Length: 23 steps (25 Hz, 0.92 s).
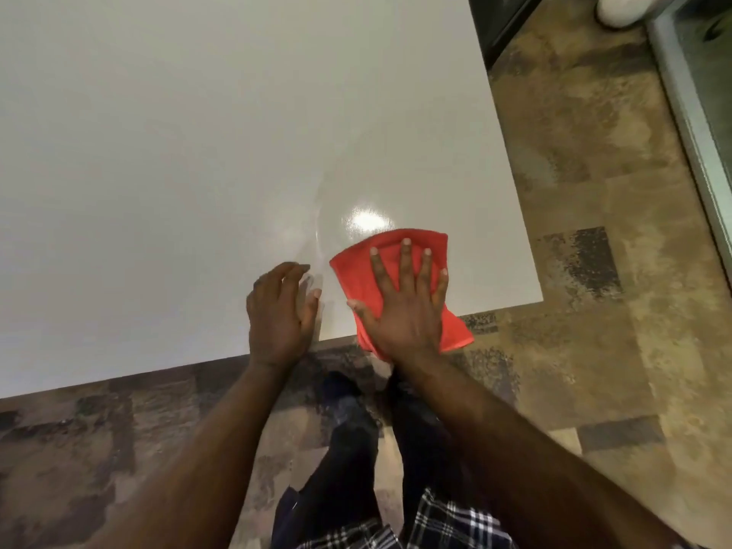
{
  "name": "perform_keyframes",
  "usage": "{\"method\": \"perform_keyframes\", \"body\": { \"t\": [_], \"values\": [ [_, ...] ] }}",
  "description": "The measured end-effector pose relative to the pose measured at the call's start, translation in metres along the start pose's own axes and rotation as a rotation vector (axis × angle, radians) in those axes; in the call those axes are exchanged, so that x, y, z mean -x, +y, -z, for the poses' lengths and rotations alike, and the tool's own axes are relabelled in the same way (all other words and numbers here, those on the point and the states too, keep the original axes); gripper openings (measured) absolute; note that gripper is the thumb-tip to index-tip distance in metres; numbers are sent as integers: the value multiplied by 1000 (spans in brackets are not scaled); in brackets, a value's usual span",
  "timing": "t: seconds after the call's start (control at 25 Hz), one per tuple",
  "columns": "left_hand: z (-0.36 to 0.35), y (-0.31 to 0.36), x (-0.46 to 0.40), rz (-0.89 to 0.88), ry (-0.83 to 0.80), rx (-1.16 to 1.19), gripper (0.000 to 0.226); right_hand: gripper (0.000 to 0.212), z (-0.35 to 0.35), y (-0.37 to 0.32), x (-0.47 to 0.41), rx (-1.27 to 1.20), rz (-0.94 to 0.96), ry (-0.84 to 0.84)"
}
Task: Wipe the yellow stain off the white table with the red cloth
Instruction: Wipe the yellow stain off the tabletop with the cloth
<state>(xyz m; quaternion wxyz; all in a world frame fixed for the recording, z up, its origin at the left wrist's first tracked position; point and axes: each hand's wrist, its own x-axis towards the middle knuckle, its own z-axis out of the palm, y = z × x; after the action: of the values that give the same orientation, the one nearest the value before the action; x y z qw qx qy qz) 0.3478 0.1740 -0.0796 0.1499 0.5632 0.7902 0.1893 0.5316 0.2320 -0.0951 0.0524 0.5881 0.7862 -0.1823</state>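
Observation:
The red cloth [358, 271] lies flat on the white table [198, 152] near its front right corner, one corner hanging over the front edge. My right hand [408, 307] presses flat on the cloth with fingers spread. My left hand [279, 315] rests on the table's front edge just left of the cloth, fingers loosely curled, holding nothing. No yellow stain shows on the bare table; faint curved wipe streaks and a light glare [366, 219] sit just beyond the cloth.
The table's right edge [511, 160] and front edge border a brown patterned floor [594, 271]. A white round object [622, 9] and a dark cabinet stand at the far right. My legs are below the table edge.

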Motion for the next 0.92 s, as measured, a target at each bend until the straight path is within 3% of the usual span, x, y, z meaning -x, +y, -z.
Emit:
{"method": "perform_keyframes", "body": {
  "t": [0.24, 0.56, 0.76, 0.92],
  "values": [
    [-23, -19, -10, -166, -172, -157, 60, 66, -8, 14, -12, 8, -60, 67],
    [-23, -24, -10, -177, -168, -130, 64, 61, 15, 61, -56, 40, -96, 137],
    [-22, -28, -10, -184, -156, -26, 65, 61, 19, 47, -82, 82, -85, 148],
    [-18, -30, -8, -193, -121, 87, 62, 60, 19, 20, -97, 73, 46, 126]
  ]
}}
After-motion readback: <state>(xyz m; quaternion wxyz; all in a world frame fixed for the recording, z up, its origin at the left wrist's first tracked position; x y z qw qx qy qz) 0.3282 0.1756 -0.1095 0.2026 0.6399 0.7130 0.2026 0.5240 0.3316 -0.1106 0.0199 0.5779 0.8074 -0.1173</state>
